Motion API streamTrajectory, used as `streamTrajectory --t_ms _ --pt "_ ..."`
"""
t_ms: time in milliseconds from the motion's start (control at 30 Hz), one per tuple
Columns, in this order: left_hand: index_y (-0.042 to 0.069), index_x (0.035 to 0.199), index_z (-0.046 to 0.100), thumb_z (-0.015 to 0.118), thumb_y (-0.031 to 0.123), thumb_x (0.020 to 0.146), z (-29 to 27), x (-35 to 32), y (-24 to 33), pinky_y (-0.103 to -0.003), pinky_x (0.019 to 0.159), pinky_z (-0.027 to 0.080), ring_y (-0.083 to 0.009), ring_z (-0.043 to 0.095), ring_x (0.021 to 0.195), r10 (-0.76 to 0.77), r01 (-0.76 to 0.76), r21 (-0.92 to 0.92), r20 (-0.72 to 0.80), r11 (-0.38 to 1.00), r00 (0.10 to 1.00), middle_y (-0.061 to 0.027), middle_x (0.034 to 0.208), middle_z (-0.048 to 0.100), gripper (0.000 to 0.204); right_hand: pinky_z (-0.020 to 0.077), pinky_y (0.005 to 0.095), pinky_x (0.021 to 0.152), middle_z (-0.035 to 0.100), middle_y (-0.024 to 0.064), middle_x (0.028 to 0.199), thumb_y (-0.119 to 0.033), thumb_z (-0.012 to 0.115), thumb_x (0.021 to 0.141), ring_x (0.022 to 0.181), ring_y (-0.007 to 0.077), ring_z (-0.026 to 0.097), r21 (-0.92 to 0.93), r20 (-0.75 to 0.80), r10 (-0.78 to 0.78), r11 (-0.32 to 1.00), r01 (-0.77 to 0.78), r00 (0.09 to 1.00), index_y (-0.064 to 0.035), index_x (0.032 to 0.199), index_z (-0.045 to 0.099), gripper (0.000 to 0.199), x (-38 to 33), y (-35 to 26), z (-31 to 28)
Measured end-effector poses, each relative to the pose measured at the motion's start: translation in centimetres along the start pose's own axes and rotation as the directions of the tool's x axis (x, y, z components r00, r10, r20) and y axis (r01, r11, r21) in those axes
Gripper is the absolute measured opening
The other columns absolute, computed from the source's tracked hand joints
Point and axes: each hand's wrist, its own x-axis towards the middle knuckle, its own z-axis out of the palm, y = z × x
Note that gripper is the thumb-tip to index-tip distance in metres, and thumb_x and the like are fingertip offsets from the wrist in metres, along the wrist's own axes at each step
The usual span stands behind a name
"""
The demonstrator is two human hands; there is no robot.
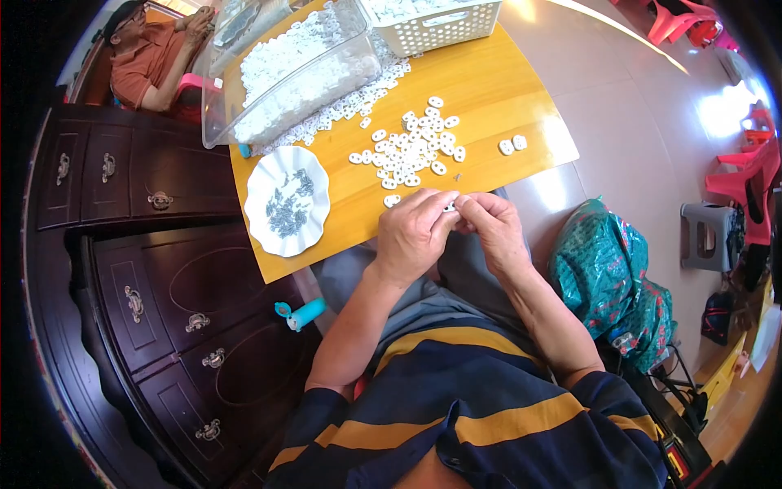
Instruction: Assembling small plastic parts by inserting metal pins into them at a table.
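My left hand (414, 236) pinches a small white oval plastic piece (450, 207) with dark holes, just over the table's near edge. The thumb and finger of my right hand (495, 231) are pressed together against the piece's right side; whatever is between them is too small to make out. Beyond my hands lies a loose heap of white two-hole plastic pieces (405, 152). Tiny metal parts (458, 177) lie by themselves near my fingers. To the left, a white scalloped dish (318, 223) holds many small grey metal parts (287, 216). Two white pieces (512, 145) sit apart at the right.
On the wooden table (358, 231), a clear bin (213, 122) and a cream basket (444, 34) hold white pieces. Dark drawers (138, 269) stand left, near a turquoise bottle (307, 314). A green plastic bag (599, 261) is at right. Another person (147, 65) sits at far left.
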Motion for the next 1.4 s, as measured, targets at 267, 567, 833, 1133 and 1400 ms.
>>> streamTrajectory --t_ms 267,567,833,1133,1400 --pt "0.001 0.114 0.073 0.082 0.004 0.084 -0.3 0.3 0.9 -0.031 0.065 0.056 -0.0199 0.071 0.074 -0.146 0.151 -0.127 0.047 0.980 0.988 -0.0107 0.099 0.072 0.031 0.0487 0.0231 0.072 0.069 -0.0016 0.084 -0.020 0.065 0.105 0.076 0.0058 0.059 -0.119 -0.002 -0.078 0.990 0.077 0.997 -0.0002 0.097 0.075 0.024 0.5 -0.1 -0.5" --pt "0.005 0.105 0.074 0.081 0.009 0.085 1.1 0.8 -0.7 -0.037 0.065 0.056 -0.0259 0.071 0.075 -0.101 0.105 0.056 -0.079 0.993 0.992 -0.0085 0.094 0.071 0.021 0.0524 0.0326 0.062 0.071 0.0092 0.073 -0.025 0.063 0.103 0.064 0.0163 0.067 -0.599 -0.187 -0.344 0.782 0.170 0.920 0.0009 0.094 0.073 0.029 2.2 -3.9 -3.1" --pt "0.009 0.095 0.069 0.077 0.016 0.089 2.6 2.0 -1.3 -0.041 0.063 0.056 -0.0296 0.070 0.073 -0.078 0.091 0.167 -0.081 0.982 0.994 -0.0071 0.088 0.064 0.012 0.0533 0.0491 0.069 0.069 0.0235 0.078 -0.029 0.060 0.100 0.073 0.0433 0.068 -0.965 -0.107 -0.457 0.261 0.018 0.883 -0.0027 0.094 0.073 0.030 3.0 -7.5 -4.1" --pt "0.007 0.093 0.063 0.071 0.013 0.093 3.0 2.2 -1.8 -0.042 0.063 0.055 -0.0325 0.068 0.072 -0.044 0.055 0.230 -0.052 0.972 0.998 -0.0097 0.088 0.062 0.010 0.0553 0.0494 0.073 0.073 0.0206 0.083 -0.029 0.062 0.101 0.081 0.0412 0.072 -0.988 -0.122 -0.518 0.144 -0.055 0.847 -0.0041 0.095 0.072 0.028 3.9 -7.8 -4.0" --pt "0.007 0.096 0.063 0.070 0.010 0.095 1.0 0.4 0.7 -0.045 0.063 0.052 -0.0351 0.066 0.076 -0.112 0.115 0.036 -0.078 0.993 0.991 -0.0112 0.088 0.063 0.008 0.0506 0.0279 0.063 0.067 0.0022 0.075 -0.022 0.067 0.103 0.069 0.0076 0.061 -0.716 -0.093 -0.331 0.678 0.168 0.939 -0.0011 0.100 0.069 0.021 1.5 -5.1 -2.8"
